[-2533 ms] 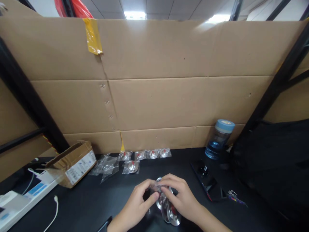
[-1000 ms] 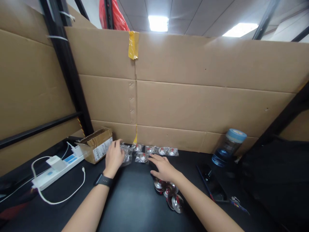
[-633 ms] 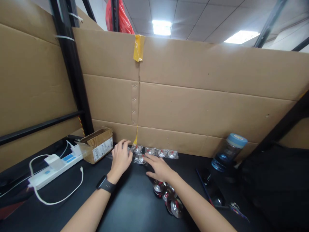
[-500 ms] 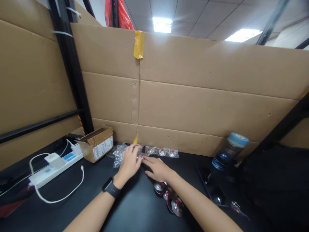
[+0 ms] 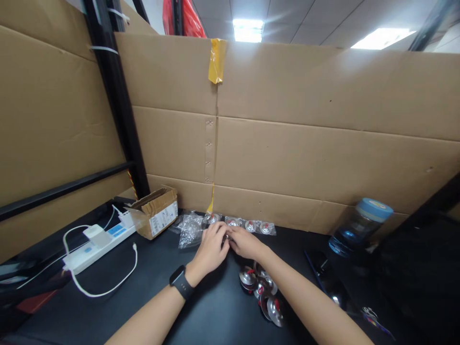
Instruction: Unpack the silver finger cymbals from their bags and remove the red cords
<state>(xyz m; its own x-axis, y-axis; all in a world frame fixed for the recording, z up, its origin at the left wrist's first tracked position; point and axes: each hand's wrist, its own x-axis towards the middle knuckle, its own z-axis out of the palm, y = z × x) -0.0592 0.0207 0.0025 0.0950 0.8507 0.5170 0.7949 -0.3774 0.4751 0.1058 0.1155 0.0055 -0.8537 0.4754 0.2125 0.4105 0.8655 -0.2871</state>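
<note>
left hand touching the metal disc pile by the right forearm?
Apart. The head view shows a strip of dark tabletop between the left hand and the metal disc pile.

Both arms are stretched forward now, bare skin showing: the left forearm (image 5: pixel 154 311) is angled up to the right, the right forearm (image 5: pixel 305 294) up to the left. And the hands are brought together, right at the middle! The left hand (image 5: pixel 211 247) is turned back-up, its fingers bent; the right hand (image 5: pixel 246 243) is laid over sideways, fingers curled inward. Fingertips are set close against each other, their exact grip hidden.
</note>
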